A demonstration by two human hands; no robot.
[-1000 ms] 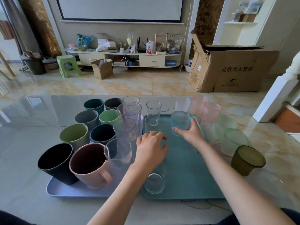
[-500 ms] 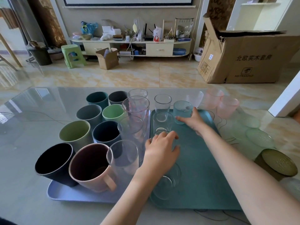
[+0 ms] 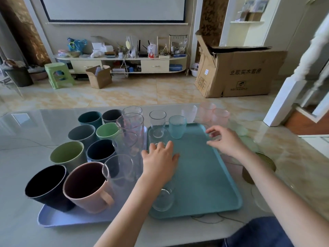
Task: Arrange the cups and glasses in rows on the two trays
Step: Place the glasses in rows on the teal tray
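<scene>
My left hand (image 3: 159, 160) rests palm-down over a clear glass on the flat teal plastic tray (image 3: 204, 179), fingers spread; my right hand (image 3: 225, 141) hovers, fingers loosely curled, empty.

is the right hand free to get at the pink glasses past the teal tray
Probably yes: the right hand is open and empty, and the pink glasses stand just beyond it, with nothing between.

right hand (image 3: 224, 142) let go of blue glass (image 3: 177, 126), pulled back right, fingers loose over teal tray (image 3: 204, 175) edge | blue glass now standing alone, tray back row beside clear glass (image 3: 157, 120) | left hand (image 3: 159, 163) shifted slightly, lying flatter
</scene>
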